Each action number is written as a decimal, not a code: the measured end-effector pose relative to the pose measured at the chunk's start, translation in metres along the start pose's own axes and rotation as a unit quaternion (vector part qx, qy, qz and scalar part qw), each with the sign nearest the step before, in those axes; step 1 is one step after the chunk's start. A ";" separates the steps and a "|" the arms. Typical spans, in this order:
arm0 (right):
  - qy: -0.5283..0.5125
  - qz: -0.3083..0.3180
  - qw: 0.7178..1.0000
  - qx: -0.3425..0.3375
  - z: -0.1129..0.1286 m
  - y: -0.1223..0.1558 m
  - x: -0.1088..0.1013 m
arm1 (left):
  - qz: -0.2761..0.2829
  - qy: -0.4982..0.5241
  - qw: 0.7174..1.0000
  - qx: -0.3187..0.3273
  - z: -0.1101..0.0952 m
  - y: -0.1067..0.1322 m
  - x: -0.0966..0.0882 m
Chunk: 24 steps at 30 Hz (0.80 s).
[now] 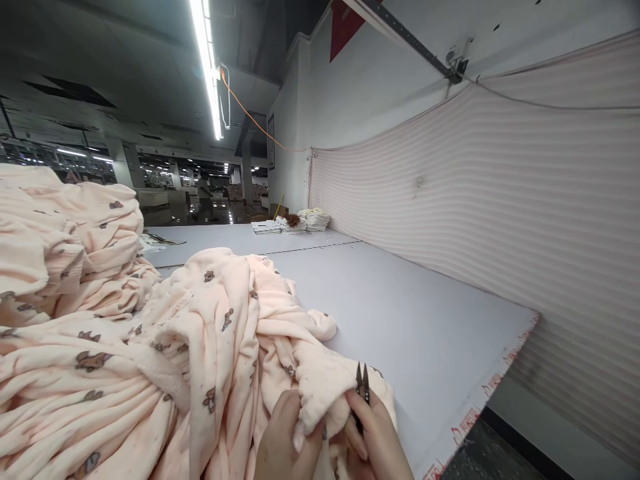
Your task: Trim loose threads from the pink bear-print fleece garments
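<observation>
A pale pink plush garment point(320, 387) with small brown animal prints lies bunched at the front of the table. My left hand point(287, 437) is closed on an edge of it, fingers pinching the fabric. Just to the right, my right hand point(377, 437) is closed around small black thread snips point(361, 385), whose two pointed blades stick upward and stand slightly apart. The right fingers also rest against the cloth. Folds hide part of the fingertips of both hands.
More of the same pink printed fabric point(70, 247) is heaped high at the left. Stacks of papers or cards point(290, 224) sit at the far end of the grey table point(400, 313). Striped cloth point(490, 187) hangs along the right wall. A tube light point(206, 60) hangs overhead.
</observation>
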State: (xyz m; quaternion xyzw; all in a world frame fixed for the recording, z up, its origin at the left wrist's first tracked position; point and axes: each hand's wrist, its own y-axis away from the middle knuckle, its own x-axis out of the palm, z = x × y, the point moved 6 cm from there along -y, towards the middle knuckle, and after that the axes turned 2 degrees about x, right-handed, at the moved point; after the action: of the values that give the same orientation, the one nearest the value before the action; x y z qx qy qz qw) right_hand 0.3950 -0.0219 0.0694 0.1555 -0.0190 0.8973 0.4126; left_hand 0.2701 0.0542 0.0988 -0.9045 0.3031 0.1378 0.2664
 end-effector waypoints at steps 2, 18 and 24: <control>0.135 -0.059 0.984 -0.103 0.019 0.007 -0.015 | -0.031 -0.021 0.999 0.031 -0.007 -0.003 -0.007; 0.616 -0.032 0.658 -0.432 0.093 0.066 0.015 | 0.010 -0.109 0.987 0.119 -0.014 -0.008 -0.011; 0.627 -0.031 0.645 -0.436 0.094 0.068 0.020 | 0.059 -0.122 0.979 0.150 -0.023 -0.009 -0.010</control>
State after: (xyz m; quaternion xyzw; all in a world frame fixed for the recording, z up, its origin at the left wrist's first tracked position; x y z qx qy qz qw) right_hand 0.3573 -0.0672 0.1705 -0.6417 -0.1402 0.6549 0.3737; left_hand 0.2697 0.0523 0.1254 -0.8110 0.3380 0.2157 0.4259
